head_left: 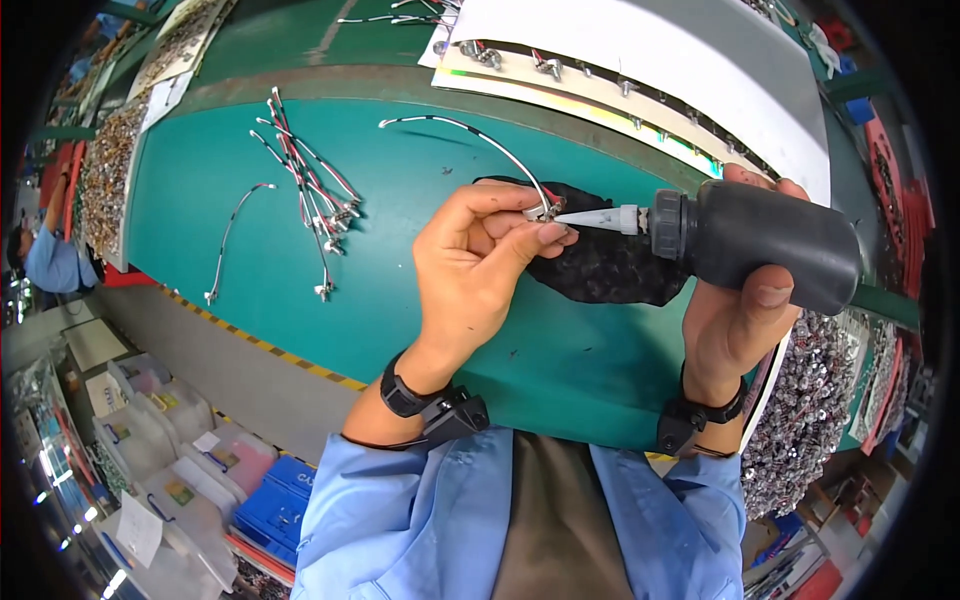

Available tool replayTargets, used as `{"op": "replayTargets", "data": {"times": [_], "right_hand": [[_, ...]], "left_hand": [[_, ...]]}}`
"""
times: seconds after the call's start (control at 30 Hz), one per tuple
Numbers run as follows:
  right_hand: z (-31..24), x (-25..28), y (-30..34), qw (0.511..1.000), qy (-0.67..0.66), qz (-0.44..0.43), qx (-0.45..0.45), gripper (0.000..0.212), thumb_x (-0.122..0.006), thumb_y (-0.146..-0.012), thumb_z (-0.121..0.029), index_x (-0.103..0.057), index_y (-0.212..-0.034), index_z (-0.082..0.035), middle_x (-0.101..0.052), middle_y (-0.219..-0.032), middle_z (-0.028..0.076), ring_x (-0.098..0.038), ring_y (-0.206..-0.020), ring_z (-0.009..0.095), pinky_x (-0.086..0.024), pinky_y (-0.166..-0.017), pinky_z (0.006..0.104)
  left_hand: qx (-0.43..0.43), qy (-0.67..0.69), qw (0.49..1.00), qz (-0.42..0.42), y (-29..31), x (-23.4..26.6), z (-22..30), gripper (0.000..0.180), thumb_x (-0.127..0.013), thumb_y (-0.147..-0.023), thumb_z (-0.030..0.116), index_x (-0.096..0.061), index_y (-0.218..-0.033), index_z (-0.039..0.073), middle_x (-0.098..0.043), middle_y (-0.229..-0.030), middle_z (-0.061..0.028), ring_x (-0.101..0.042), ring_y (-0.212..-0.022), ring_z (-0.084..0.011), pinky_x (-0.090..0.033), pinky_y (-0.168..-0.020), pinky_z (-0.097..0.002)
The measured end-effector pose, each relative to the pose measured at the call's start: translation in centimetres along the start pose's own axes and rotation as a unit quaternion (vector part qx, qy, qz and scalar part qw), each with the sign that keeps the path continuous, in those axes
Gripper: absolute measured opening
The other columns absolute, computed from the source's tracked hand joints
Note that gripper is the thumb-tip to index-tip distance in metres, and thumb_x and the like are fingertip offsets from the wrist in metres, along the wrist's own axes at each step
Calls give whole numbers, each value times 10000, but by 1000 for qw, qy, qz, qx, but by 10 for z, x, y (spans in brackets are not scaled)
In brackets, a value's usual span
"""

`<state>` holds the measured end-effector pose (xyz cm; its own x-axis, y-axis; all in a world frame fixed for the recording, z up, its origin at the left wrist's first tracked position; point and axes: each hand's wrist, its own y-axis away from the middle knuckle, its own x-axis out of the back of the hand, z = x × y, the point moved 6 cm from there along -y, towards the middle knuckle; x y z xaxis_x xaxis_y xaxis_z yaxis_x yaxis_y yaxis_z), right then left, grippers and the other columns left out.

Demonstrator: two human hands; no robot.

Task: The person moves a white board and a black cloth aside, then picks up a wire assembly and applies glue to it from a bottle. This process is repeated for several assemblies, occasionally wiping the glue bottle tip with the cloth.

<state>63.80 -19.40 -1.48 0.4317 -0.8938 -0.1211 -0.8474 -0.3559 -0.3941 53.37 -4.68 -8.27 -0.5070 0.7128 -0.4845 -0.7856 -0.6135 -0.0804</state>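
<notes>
Between the thumb and fingers of my left hand (475,260) is a small metal part with a wire lead (490,142) curving up and left from it. My right hand (735,320) is wrapped round a black squeeze bottle (775,243), tilted on its side with its pale tapered nozzle (597,219) pointing left. The nozzle tip meets the small part at my left fingertips; whether anything comes out is too small to tell. Beneath both hands lies a black cloth (620,270) on the green mat (390,290).
A bundle of wired metal parts (305,180) lies left on the mat, with a single one (235,235) beside it. At the back stands a white rack (640,60) with small parts along its edge. Heaped metal parts (805,410) are at right; plastic bins (165,425) sit lower left.
</notes>
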Motion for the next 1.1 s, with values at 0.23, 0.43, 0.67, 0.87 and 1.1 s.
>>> {"op": "replayTargets", "data": {"times": [0.23, 0.43, 0.67, 0.87, 1.1], "right_hand": [[0, -2, 0, 1000, 20, -2, 6, 680, -590, -714, -463, -360, -1162, -6, -483, -1074, 158, -462, -1037, 262, -367, -894, 366], [1, -3, 0, 1000, 20, -6, 5, 665, -594, -715, -454, -369, -1156, -11, -486, -1066, 153, -464, -1032, 263, -374, -886, 369], [2, -3, 0, 1000, 15, -4, 23, 655, -607, -711, -439, -375, -1149, -10, -489, -1060, 157, -469, -1026, 266, -386, -877, 366], [1, -3, -1, 1000, 15, -2, 16, 653, -610, -710, -435, -378, -1145, -7, -489, -1060, 163, -469, -1026, 268, -389, -876, 368], [3, -2, 0, 1000, 8, 1, 25, 652, -608, -714, -431, -374, -1148, -4, -489, -1058, 169, -469, -1024, 268, -387, -878, 370]], "left_hand": [[10, 3, 1000, -3, 1, 0, -2, 150, -522, -745, -105, -484, -889, -80, -543, -826, -135, -598, -750, -203, -516, -667, -277], [14, 2, 1000, -4, 0, -1, -2, 153, -525, -740, -112, -486, -886, -83, -535, -824, -132, -596, -746, -200, -516, -667, -278], [8, 0, 1000, -9, 1, -1, -3, 156, -525, -739, -113, -488, -888, -81, -539, -818, -132, -596, -741, -198, -516, -665, -276], [11, 0, 1000, -11, 0, -1, -3, 155, -526, -739, -111, -491, -888, -80, -544, -813, -132, -597, -734, -198, -518, -661, -278], [13, -3, 1000, -13, 0, -1, -3, 154, -528, -742, -104, -492, -890, -79, -548, -812, -133, -599, -729, -198, -519, -657, -279]]}}
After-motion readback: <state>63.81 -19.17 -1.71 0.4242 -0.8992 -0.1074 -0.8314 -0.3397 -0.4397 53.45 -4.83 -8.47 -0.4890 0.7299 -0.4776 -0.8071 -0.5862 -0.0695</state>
